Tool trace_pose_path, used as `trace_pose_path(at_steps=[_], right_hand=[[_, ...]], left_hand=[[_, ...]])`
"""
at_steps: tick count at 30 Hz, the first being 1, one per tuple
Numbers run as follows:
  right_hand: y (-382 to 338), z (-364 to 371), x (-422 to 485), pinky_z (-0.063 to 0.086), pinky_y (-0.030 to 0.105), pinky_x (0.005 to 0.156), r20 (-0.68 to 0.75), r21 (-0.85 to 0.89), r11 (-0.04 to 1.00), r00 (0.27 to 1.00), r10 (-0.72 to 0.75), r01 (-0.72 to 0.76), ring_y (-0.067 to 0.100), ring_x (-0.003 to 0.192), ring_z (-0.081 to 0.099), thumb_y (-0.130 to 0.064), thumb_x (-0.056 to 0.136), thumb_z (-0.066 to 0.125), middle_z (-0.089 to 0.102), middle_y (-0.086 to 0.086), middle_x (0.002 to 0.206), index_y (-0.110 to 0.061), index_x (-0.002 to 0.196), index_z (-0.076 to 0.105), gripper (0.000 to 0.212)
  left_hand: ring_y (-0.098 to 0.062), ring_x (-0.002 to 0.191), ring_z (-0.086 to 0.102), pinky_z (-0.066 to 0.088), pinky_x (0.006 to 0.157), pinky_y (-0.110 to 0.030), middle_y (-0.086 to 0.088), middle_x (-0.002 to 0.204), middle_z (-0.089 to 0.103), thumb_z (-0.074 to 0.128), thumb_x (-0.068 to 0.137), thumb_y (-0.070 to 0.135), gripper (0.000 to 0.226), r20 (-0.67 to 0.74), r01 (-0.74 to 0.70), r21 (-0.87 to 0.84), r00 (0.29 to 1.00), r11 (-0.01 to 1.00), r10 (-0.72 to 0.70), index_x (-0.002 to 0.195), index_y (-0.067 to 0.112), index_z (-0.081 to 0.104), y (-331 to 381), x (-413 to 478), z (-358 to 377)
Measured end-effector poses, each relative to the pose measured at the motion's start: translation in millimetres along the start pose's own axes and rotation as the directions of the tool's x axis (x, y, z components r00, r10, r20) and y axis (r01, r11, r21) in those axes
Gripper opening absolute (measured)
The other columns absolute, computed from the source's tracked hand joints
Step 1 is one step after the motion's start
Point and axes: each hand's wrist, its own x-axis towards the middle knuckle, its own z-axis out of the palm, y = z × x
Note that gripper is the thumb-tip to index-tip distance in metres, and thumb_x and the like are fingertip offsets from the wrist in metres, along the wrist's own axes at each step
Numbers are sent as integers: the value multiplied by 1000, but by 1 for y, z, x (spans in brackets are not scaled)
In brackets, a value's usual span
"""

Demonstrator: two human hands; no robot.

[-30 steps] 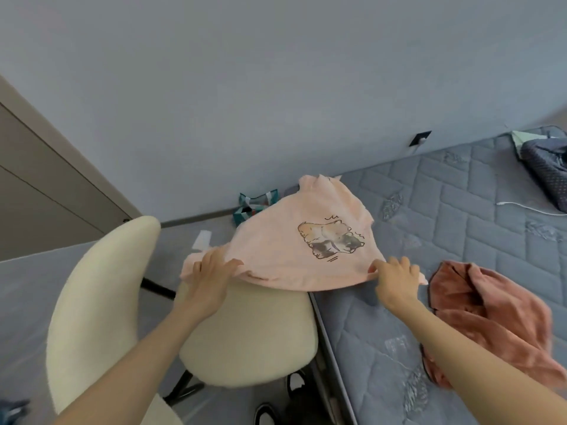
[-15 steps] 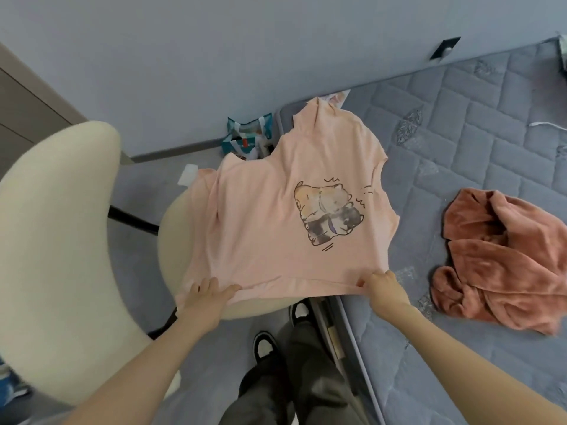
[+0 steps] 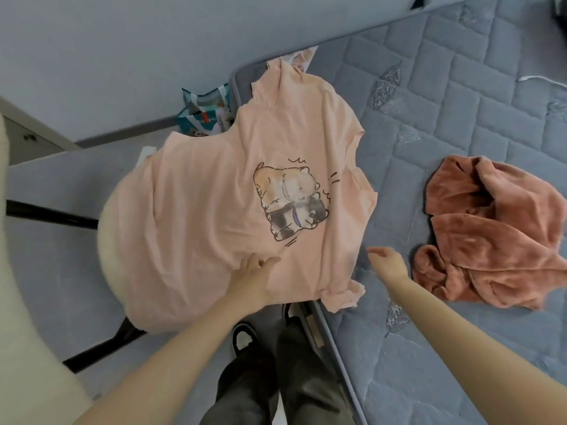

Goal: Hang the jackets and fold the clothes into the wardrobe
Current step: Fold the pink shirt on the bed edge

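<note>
From the head view, the pink T-shirt point(image 3: 214, 210) lies spread out print-side up, the cartoon cats point(image 3: 290, 199) showing. Its left half drapes over the cream chair seat point(image 3: 109, 240) and its right half reaches onto the edge of the grey quilted mattress point(image 3: 460, 124), with the neck end pointing away towards the wall.

The left hand point(image 3: 250, 279) rests flat on the shirt near its lower hem. Its fingers point(image 3: 264, 262) are stretched out and released, pressing the cloth rather than grasping it. The right hand point(image 3: 388, 265) hangs just beside the shirt's right edge, over the mattress. Its fingers are loosely bent, released, with nothing in them.

To the right, a rust-coloured fleecy garment point(image 3: 491, 237) lies crumpled on the mattress, near the right hand but apart from the T-shirt.

A teal patterned bag point(image 3: 202, 113) stands on the floor past the chair, against the wall. The chair's backrest point(image 3: 27, 302) fills the left edge. Below, the person's dark trousers point(image 3: 276, 381) and a black-and-white shoe point(image 3: 244, 334) show beside the bed frame. A white cable point(image 3: 540, 78) trails across the far mattress.
</note>
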Motion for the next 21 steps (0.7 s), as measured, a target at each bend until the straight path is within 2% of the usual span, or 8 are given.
trace_pose_path(at_steps=[4,7,10,12,14,16,19,21], right_hand=[[-3,-4,46,46,32,64,33,167,984,998,52,-57,25,83,53,-8,98,42,61,16,120,-7,125,59,32],[-9,-4,73,43,29,64,139,337,928,983,119,-160,20,74,52,-8,99,46,57,12,107,-5,128,56,31],[-15,-1,93,45,32,82,234,432,878,966,111,-206,22,91,55,-8,98,45,58,8,107,-10,123,58,28],[-21,2,102,45,30,82,269,468,860,960,79,-202,18,82,57,-8,97,46,61,5,95,-14,102,61,17],[-27,4,108,45,29,81,298,476,856,953,56,-200,15,77,56,-13,98,48,58,2,87,-17,88,56,13],[-26,5,111,47,29,79,324,447,877,946,23,-174,16,78,55,-22,97,53,58,2,88,-15,93,56,8],[-17,3,109,45,24,54,381,557,796,924,6,-235,13,56,48,-25,94,61,53,2,67,-13,84,56,16],[-5,-4,105,50,23,53,375,654,702,927,23,-283,10,52,48,-25,93,63,51,-3,57,-15,81,56,17]], left_hand=[[-24,129,27,36,104,-36,0,142,25,68,78,38,83,-49,-150,-180,988,972,144,148,34,22,55,32,24],[-21,130,26,34,104,-31,3,139,22,72,76,31,88,-54,-245,-296,969,923,240,146,38,19,81,50,46],[-26,128,17,29,108,-42,-3,137,16,78,63,38,104,24,-290,-77,956,954,292,144,37,13,90,63,64],[-28,127,10,30,103,-49,-5,136,9,80,57,44,108,60,-300,112,954,947,295,141,36,11,92,67,77],[-31,130,13,34,97,-46,-11,140,12,75,63,46,94,-21,-245,272,965,931,260,137,33,18,95,67,89],[-32,131,22,36,96,-41,-9,143,21,65,75,44,67,-147,-169,319,963,932,225,130,30,30,99,66,97],[-25,128,31,34,102,-37,-4,136,34,60,82,32,42,-278,-202,62,937,977,212,121,25,47,98,69,102],[-19,119,43,37,98,-27,0,123,50,63,83,26,33,-319,-266,-181,926,947,200,115,19,58,94,71,95]])
